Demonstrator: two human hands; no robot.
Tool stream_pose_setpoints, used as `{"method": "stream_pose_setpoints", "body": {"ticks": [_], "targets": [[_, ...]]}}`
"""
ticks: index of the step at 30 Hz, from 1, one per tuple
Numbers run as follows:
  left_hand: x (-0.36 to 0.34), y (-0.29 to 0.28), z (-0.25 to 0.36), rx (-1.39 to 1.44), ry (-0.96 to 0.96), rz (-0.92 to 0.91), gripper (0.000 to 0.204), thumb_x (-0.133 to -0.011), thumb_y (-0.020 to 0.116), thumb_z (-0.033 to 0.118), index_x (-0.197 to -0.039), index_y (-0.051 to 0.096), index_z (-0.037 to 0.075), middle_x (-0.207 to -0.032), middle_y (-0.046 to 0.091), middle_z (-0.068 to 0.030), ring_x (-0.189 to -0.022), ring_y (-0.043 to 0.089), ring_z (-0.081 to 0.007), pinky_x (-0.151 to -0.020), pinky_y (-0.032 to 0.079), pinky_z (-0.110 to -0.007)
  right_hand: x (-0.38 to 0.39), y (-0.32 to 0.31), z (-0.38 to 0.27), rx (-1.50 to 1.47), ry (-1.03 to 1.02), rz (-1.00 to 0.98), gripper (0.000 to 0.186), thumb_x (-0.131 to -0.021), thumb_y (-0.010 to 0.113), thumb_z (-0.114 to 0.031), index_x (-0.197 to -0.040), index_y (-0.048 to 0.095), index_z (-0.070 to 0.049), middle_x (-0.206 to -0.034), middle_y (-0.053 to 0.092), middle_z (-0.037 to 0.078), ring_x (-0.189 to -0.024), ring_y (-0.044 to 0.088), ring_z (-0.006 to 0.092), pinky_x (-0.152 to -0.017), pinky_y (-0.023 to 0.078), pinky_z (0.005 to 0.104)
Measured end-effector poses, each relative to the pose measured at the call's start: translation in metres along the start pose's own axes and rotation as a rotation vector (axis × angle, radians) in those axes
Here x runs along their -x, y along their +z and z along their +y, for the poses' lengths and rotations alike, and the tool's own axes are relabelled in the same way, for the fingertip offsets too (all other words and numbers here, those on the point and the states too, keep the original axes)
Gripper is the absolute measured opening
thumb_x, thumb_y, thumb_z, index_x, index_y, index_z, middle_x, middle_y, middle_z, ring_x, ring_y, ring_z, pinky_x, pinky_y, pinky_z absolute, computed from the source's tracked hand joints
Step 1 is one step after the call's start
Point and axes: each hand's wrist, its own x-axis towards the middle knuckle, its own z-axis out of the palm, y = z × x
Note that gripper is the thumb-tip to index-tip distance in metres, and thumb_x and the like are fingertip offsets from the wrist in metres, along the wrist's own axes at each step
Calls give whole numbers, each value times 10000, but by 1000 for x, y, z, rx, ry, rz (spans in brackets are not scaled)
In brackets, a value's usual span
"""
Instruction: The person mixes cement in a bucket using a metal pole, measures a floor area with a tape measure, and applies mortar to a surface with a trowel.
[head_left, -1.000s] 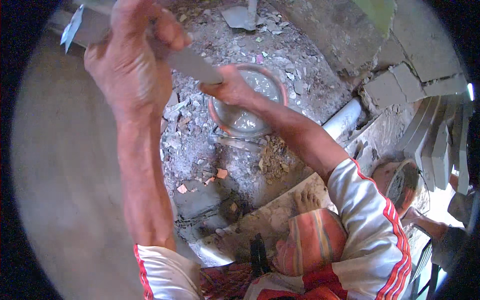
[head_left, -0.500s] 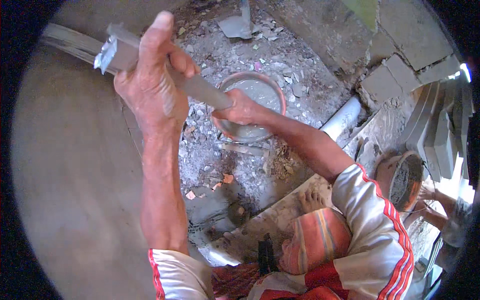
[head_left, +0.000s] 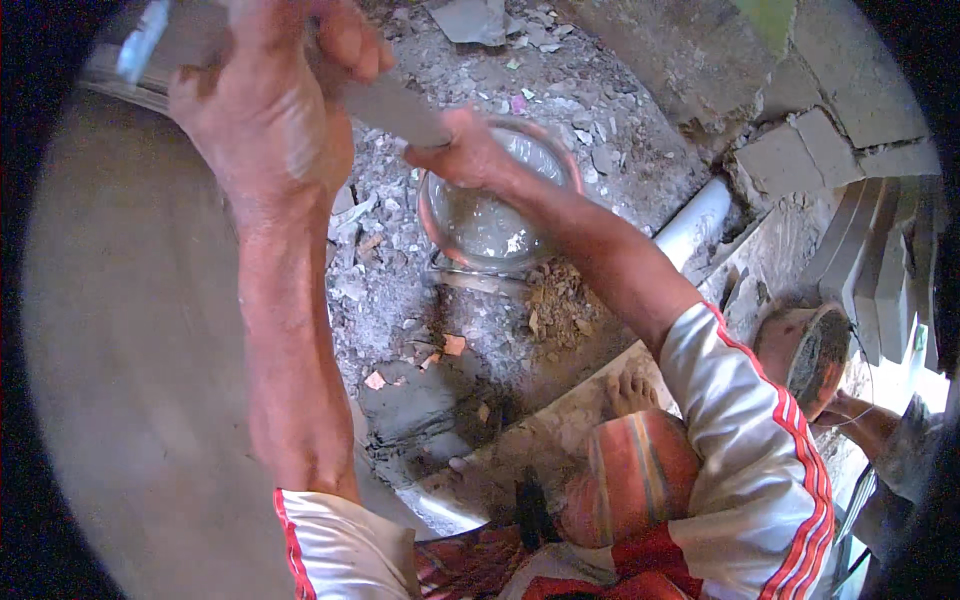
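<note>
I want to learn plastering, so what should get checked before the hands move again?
1. Left hand grips the long flat tool: ok.
2. Right hand on the tool's other end: ok.
3. Bowl upright, holding pale wet stuff: ok.
4. Bare foot apart from the bowl: ok.
5. Rubble around the bowl: not ok.
6. Wall finish even: cannot tell.

A dull grey metal straightedge (head_left: 395, 105), crusted with mortar, is seen at twelve o'clock. Glossy wet water is held in a smooth plastic basin (head_left: 432, 225). Matt, smooth plaster (head_left: 130, 350) is shown at nine o'clock beside rough rubble (head_left: 400, 300).
</note>
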Motion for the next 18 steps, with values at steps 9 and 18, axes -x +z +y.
{"method": "stream_pose_setpoints", "body": {"ticks": [9,18], "targets": [[-5,-22,-34,115,-91,-74,222,-819,753,160,-681,605,69,-495,525,-35,-418,507,-138,-445,436,-305,16,12,0,-139,355,-147,251,-769,758,-196,-877,667,11,-743,648,46,-738,577,111,-682,467,336],[17,16,40,-139,2,-31,323,-870,698,406,-783,633,102,-531,455,-13,-461,500,-133,-488,474,-323,31,-9,-39,-96,237,-114,330,-737,735,-266,-847,677,40,-704,663,119,-697,639,210,-685,502,385]]}}
